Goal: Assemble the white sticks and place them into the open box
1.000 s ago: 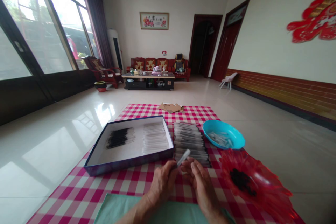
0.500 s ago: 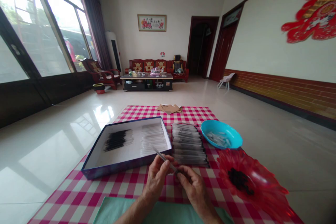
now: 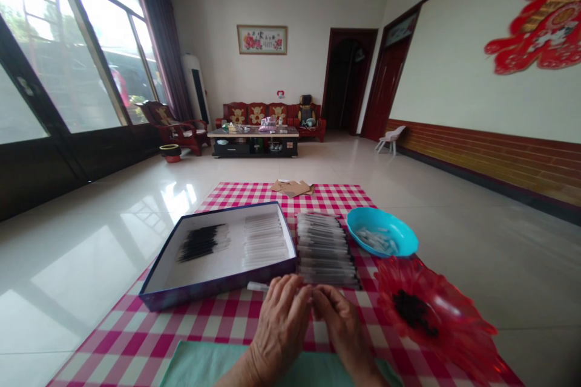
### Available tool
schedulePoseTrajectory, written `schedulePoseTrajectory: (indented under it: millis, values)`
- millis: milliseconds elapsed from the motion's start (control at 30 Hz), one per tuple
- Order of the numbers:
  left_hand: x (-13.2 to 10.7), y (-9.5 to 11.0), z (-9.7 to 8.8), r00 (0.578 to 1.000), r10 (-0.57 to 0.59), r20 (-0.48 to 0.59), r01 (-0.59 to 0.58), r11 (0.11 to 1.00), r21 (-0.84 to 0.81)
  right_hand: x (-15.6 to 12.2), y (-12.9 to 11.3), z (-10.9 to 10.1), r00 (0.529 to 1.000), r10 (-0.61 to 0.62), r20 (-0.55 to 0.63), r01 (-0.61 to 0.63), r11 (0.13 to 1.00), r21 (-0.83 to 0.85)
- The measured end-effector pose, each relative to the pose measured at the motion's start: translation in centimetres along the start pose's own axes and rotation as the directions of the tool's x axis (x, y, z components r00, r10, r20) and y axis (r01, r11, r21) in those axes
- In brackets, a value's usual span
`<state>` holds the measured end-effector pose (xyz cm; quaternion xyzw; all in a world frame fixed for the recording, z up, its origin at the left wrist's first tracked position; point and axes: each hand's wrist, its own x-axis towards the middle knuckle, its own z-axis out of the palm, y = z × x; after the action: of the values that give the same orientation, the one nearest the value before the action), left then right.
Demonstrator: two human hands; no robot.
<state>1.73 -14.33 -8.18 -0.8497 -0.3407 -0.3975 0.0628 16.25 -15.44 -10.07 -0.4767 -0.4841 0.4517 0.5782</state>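
Note:
My left hand (image 3: 281, 326) and my right hand (image 3: 342, 320) are close together low in the head view, above a pink checked cloth (image 3: 218, 326). A thin white tube (image 3: 258, 286) pokes out to the left of my left hand's fingers, and the rest of it is hidden. My right fingertips press near my left hand, and I cannot see what they hold. Just beyond my hands lies a stack of slim tubes in rows (image 3: 324, 248). To their left is a navy-rimmed open box (image 3: 218, 286) holding black-tipped and clear tubes.
A blue bowl (image 3: 390, 243) of small white pieces sits to the right of the stack. Nearer is a red flower-shaped plate (image 3: 442, 308) with black bits. A mint-green cloth (image 3: 204, 363) lies under my forearms. Flattened cardboard (image 3: 290, 188) lies at the cloth's far end, on a glossy tiled floor.
The tube no longer points up and left between my hands. It now lies lower, mostly behind my left hand, with a white end showing at the left. My hands have come closer together.

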Motion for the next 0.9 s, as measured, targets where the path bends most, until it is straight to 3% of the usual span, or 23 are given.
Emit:
schedulePoseTrajectory:
  millis: [133, 367, 567, 700, 900]
  values:
    - [-0.4, -0.6, 1.1, 0.991, -0.097, 0.094, 0.096, 0.995, 0.020, 0.0, -0.2, 0.1, 1.000, 0.027, -0.013, -0.028, 0.999, -0.040]
    - [-0.5, -0.7, 1.3, 0.983, -0.125, 0.135, 0.125, 0.992, 0.009, 0.3, 0.3, 0.2, 0.995, 0.076, -0.071, -0.077, 0.997, -0.021]
    - [-0.5, -0.8, 1.5, 0.968, -0.177, 0.177, 0.178, 0.984, 0.012, 0.2, -0.2, -0.1, 0.989, 0.012, -0.149, -0.030, 0.993, -0.118]
    - [-0.6, -1.1, 1.7, 0.957, -0.163, 0.241, 0.165, 0.986, 0.011, 0.1, -0.9, -0.1, 0.992, 0.025, -0.127, -0.038, 0.994, -0.099]
    - [-0.6, -1.4, 1.8, 0.960, -0.173, 0.219, 0.175, 0.984, 0.009, 0.3, -0.4, -0.1, 0.994, 0.047, -0.095, -0.050, 0.998, -0.035]
